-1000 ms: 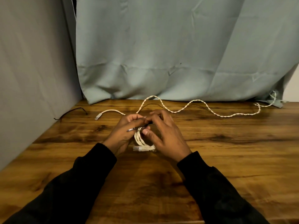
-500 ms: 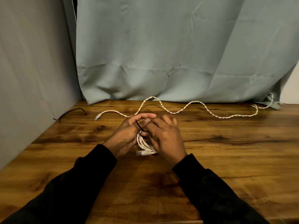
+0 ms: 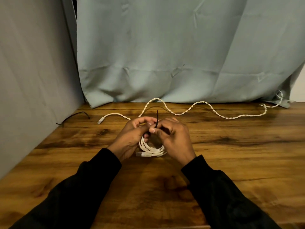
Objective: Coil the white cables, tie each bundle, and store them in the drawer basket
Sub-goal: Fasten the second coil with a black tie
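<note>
Left hand [image 3: 132, 138] and right hand [image 3: 173, 138] pinch 1 black tie [image 3: 156, 119] above the coiled white cable [image 3: 151, 150] on the bench [image 3: 231, 154]; a second white cable [image 3: 206, 108] lies behind.

Both hands meet over the middle of the table [image 3: 231, 162]. Left hand [image 3: 132, 139] and right hand [image 3: 175, 138] pinch a thin tie [image 3: 156, 119] between their fingertips; its free end stands up just behind the fingers. Coiled cable bundle [image 3: 151, 150] hangs just below the fingers, nearer the person, between the two palms, its plug end pointing left. Behind the fingers a loose twisted cable [image 3: 206, 107] runs from left to far right along the curtain [image 3: 165, 55]. Far left of the fingers, a second tie [image 3: 72, 117] lies by the side wall [image 3: 33, 71].
</note>
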